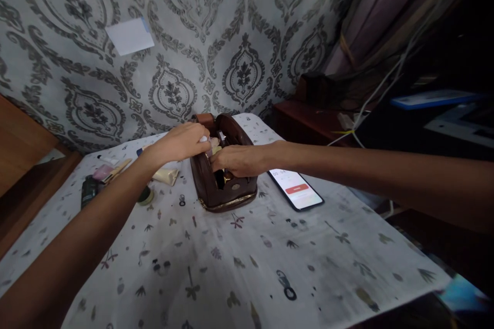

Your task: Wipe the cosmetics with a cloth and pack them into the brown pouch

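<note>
A brown zippered bag lies open on the cloth-covered table, with several small items inside. At its upper left rim is my left hand, fingers curled at the opening beside a small whitish item; whether it holds that item or the bag's edge is unclear. My right hand reaches into the bag's opening from the right, its fingertips hidden among the contents. Just right of the bag, partly under my right forearm, rests a phone with its screen lit.
Left of the bag lie a cream tube, a small dark jar, a dark bottle and a pink item. Patterned wall behind; white cables at the right.
</note>
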Available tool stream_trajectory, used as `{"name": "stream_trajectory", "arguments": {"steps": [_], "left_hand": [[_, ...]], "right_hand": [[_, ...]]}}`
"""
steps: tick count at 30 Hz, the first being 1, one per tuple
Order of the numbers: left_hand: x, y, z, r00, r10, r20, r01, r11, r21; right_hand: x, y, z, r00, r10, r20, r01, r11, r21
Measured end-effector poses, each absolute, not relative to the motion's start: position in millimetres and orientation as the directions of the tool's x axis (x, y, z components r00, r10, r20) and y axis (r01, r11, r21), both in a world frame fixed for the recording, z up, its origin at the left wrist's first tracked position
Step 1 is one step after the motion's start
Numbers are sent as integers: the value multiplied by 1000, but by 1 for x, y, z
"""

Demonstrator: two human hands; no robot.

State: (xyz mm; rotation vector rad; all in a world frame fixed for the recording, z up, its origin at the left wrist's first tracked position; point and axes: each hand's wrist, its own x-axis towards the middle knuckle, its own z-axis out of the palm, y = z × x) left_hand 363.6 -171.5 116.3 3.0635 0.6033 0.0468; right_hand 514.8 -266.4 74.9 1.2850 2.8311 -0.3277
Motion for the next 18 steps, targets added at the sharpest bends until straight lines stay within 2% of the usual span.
{"name": "stream_trajectory", "arguments": {"steps": [10, 18], "left_hand": [[363, -172, 119, 923, 384, 16, 384, -923, 18], [364, -175, 121, 915, 404, -14, 404, -913, 54]], "right_hand": [[516, -268, 81, -656, 753, -56, 700, 578, -420], [516, -267, 80, -627, 776, -67, 727, 552, -409]]}}
